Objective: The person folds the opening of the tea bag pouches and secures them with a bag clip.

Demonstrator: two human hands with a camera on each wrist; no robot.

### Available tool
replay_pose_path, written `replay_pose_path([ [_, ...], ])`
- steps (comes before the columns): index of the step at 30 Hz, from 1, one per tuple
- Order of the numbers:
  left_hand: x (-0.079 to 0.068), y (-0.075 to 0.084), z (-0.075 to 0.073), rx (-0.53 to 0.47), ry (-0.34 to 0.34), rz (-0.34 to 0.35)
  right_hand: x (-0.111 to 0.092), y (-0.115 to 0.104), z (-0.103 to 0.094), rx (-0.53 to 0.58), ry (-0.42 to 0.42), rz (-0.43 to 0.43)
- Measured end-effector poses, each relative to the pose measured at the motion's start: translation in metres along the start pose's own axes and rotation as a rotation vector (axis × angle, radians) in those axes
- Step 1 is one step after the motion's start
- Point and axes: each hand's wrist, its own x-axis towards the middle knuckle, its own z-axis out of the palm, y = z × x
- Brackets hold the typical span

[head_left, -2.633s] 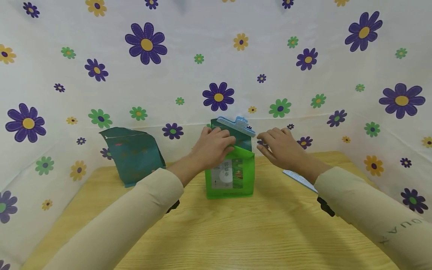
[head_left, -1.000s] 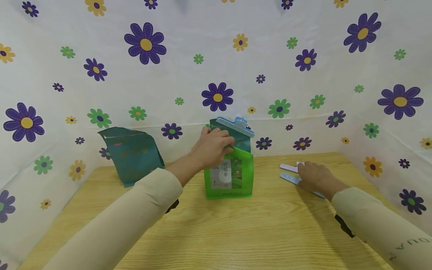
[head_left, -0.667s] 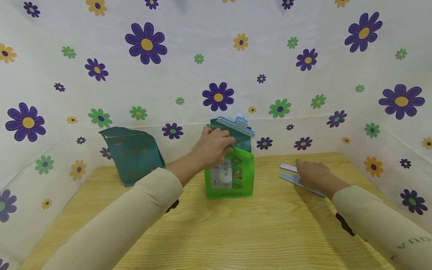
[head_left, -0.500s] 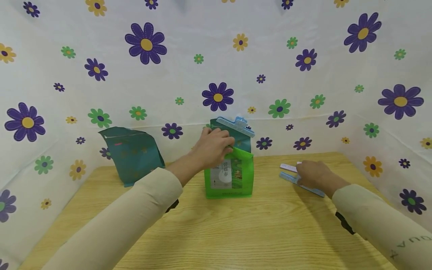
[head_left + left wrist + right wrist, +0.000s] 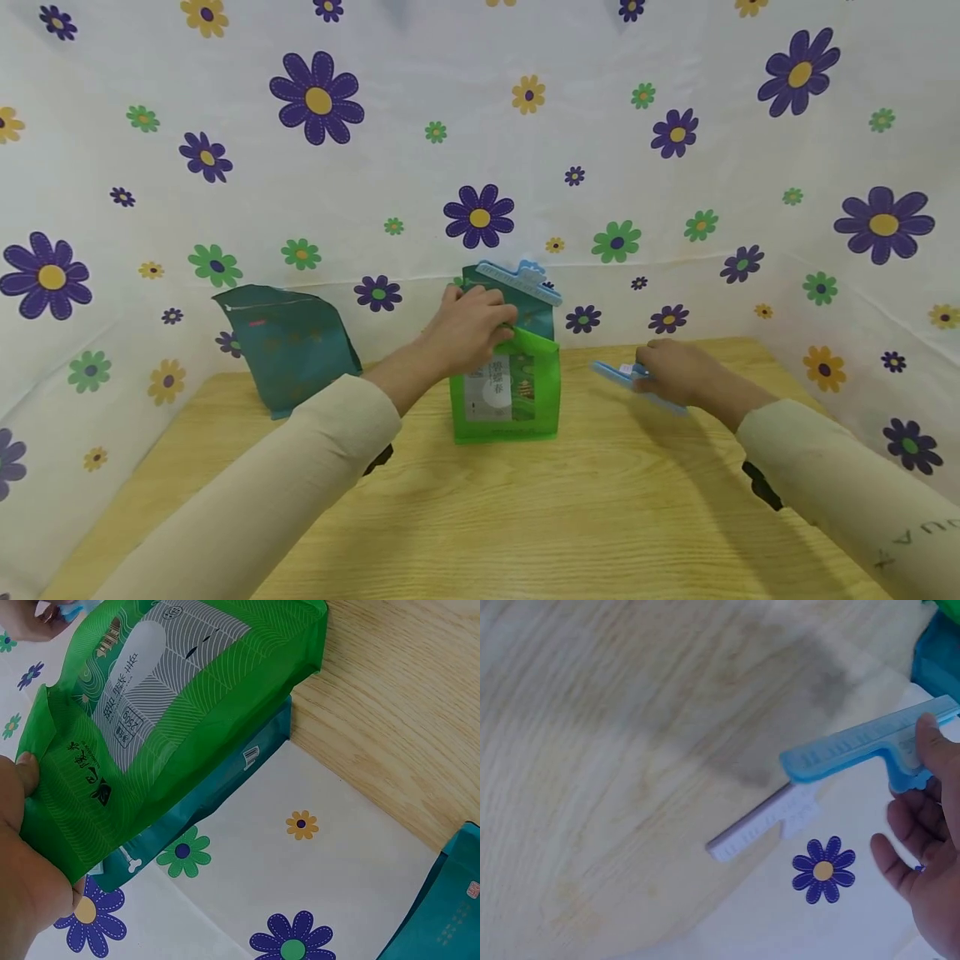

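The left hand [image 5: 468, 327] pinches the top of the green tea bag [image 5: 504, 396], in the middle of the table [image 5: 525, 517]. The right hand [image 5: 678, 372] pinches a blue clip [image 5: 862, 741] on the right, near a pale purple clip [image 5: 759, 823]. A teal bag [image 5: 296, 346] sits far left.

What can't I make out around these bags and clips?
- Head view: base of clipped teal bag, behind green bag.
- Head view: most of purple clip, behind right hand and held blue clip.
- Left wrist view: part of other teal bag, past right edge.
- Right wrist view: end of held blue clip, past right edge.
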Motion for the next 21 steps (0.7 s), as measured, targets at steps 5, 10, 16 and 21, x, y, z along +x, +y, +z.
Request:
replay_pose_path([
  [5,-0.001,0.0,0.001,-0.008,0.001,-0.005,0.002,-0.005,-0.009,0.045,0.112,-0.045],
  [10,-0.003,0.0,0.001,-0.002,-0.003,-0.016,0.002,-0.015,-0.019,0.077,0.171,-0.086],
  [16,-0.004,0.0,0.003,0.017,0.013,-0.01,0.002,-0.024,-0.033,0.1,0.21,-0.131],
  [21,-0.003,0.0,0.003,0.029,0.023,-0.006,0.002,-0.025,-0.041,0.108,0.255,-0.182],
])
